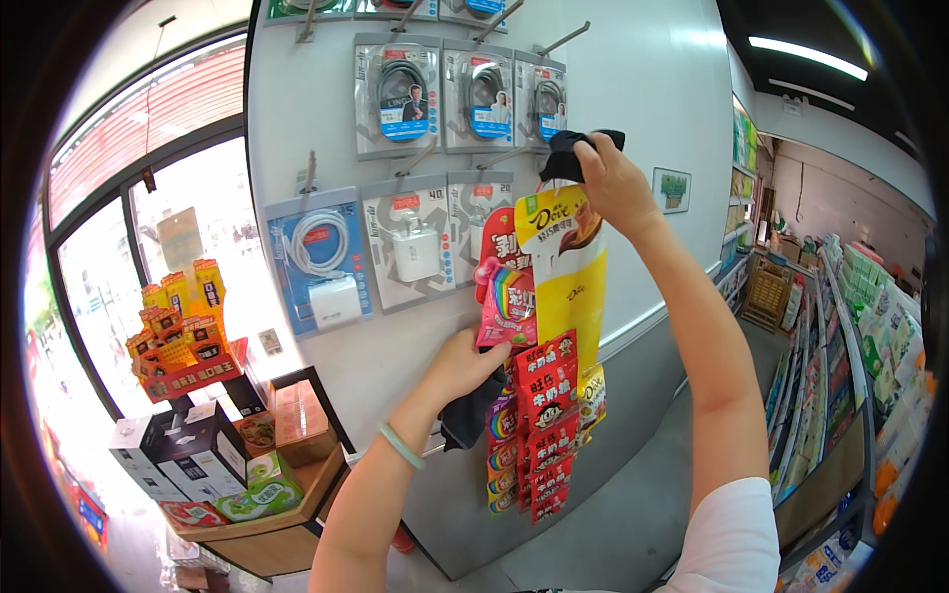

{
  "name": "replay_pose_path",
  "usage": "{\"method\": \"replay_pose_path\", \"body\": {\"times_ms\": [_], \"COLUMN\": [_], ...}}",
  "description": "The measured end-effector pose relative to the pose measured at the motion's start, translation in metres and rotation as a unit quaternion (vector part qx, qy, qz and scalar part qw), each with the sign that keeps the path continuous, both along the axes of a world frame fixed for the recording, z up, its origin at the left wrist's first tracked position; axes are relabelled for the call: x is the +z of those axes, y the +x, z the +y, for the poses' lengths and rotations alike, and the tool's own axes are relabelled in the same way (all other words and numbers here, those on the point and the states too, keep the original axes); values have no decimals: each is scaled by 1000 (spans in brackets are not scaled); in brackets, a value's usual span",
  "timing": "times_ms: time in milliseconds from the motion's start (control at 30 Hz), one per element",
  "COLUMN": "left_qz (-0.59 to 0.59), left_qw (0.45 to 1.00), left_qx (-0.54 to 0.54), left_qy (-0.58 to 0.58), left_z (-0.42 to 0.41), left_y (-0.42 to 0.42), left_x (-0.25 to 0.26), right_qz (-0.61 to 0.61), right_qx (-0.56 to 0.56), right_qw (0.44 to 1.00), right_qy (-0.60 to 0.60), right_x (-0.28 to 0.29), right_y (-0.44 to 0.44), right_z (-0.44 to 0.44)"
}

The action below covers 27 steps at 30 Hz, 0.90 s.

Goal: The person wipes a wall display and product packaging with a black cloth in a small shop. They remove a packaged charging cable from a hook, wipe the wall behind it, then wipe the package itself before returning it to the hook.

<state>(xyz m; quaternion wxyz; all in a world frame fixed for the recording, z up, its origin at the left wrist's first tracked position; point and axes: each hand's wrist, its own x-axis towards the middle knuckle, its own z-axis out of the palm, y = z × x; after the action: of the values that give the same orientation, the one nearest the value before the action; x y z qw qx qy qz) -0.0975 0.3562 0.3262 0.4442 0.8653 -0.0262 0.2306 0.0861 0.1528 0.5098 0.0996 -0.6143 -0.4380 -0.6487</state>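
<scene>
My right hand (612, 178) is raised at the top of the hanging candy strips, its fingers closed on a black cloth (565, 154). Below it hangs a yellow Dove display strip (569, 274), with a few Dove packs at its lower end. Red candy packets (549, 415) hang in front in a column, beside a column of rainbow-printed packets (503, 459). My left hand (467, 363), with a pale green bangle (401, 446) on the wrist, grips another dark cloth (473, 411) beside a pink candy packet (510, 307).
Packaged cables (404, 96) and chargers (414, 252) hang from metal wall hooks. At the left, a wooden-edged stand (252, 530) holds boxes and an orange snack display (185, 333). Stocked shelves (823, 370) line the aisle at the right. A glass door (96, 296) is at the far left.
</scene>
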Motion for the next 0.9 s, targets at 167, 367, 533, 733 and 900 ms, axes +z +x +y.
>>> {"method": "replay_pose_path", "body": {"times_ms": [167, 367, 533, 733, 900], "left_qz": [-4, -11, -15, -20, -58], "left_qw": [1000, 999, 999, 998, 976], "left_qx": [11, 21, 31, 31, 129], "left_qy": [5, 23, 24, 52, 164], "left_z": [5, -3, -7, 1, -12], "left_y": [4, 3, 2, 13, -46], "left_x": [-3, 0, -2, -11, -9], "right_qz": [133, 262, 321, 355, 512], "right_qx": [152, 358, 490, 596, 615], "right_qw": [966, 843, 677, 568, 313], "right_qy": [163, 304, 445, 443, 512], "right_x": [-1, -4, -2, -4, -3], "right_y": [-10, -22, -41, -27, -51], "right_z": [19, 33, 22, -49, -74]}}
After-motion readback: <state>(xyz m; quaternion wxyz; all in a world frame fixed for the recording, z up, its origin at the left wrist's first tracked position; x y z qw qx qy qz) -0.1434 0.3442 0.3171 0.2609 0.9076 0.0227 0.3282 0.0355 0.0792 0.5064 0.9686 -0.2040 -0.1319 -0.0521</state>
